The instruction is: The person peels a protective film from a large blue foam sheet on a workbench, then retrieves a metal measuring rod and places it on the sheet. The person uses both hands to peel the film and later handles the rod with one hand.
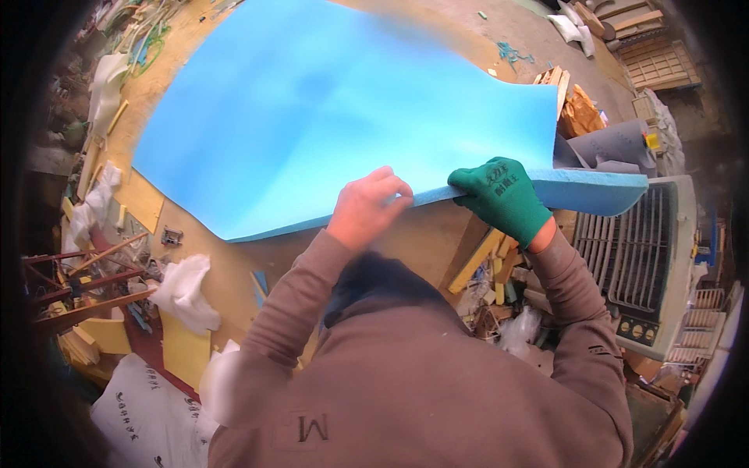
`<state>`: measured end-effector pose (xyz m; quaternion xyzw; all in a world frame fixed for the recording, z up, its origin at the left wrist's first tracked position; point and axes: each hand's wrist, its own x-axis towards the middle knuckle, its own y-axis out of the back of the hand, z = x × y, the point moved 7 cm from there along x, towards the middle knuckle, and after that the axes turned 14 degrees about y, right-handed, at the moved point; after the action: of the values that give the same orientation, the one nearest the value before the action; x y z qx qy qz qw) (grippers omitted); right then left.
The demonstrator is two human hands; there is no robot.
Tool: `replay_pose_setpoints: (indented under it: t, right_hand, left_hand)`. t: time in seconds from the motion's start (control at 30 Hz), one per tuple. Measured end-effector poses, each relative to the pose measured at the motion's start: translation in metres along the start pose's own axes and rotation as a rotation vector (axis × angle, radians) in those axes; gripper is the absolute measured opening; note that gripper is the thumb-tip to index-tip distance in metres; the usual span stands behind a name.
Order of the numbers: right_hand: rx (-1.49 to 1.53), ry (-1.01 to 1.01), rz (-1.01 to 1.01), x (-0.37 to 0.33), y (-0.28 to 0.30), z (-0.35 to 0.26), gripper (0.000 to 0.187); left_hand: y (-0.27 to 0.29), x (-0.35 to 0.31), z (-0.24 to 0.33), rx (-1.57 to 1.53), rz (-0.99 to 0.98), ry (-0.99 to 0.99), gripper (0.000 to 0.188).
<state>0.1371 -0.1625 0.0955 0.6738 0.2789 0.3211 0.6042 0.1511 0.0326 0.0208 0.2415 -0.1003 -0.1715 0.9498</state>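
Note:
A large, bright blue foam sheet (312, 117) spreads over the work surface in front of me, its thick near edge running below both hands. My right hand (503, 199), in a green glove, grips that edge with fingers on top. To the right of the glove a thick blue foam strip (597, 191) sticks out; whether it joins the sheet I cannot tell. My bare left hand (368, 207) is at the same edge, left of the glove. Its fingers are curled, thumb and forefinger close together, and what lies between them is too small to make out.
At the right stands a grey appliance (632, 265) with a slatted grille and knobs. Behind the strip lies a grey roll (608, 146). White plastic wrapping (187, 292) and reddish metal bars (94, 281) are at the left. Yellow foam offcuts (477, 261) lie below my right hand.

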Motion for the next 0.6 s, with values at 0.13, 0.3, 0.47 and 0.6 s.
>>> replay_pose_setpoints:
  t: [0.13, 0.3, 0.47, 0.6]
  right_hand:
    - [0.009, 0.062, 0.093, 0.002, -0.004, 0.019, 0.012]
    - [-0.002, -0.019, -0.002, 0.002, -0.008, 0.051, 0.009]
    - [0.06, -0.019, 0.041, -0.001, -0.005, 0.06, 0.014]
    - [0.074, -0.016, 0.076, -0.002, -0.008, 0.057, 0.021]
  left_hand:
    - [-0.001, 0.005, 0.004, 0.102, 0.055, -0.055, 0.008]
    - [0.009, 0.002, 0.003, 0.114, 0.073, -0.023, 0.006]
    - [0.014, 0.011, 0.008, 0.091, 0.108, -0.012, 0.009]
    - [0.005, 0.021, 0.019, 0.09, 0.155, -0.037, 0.011]
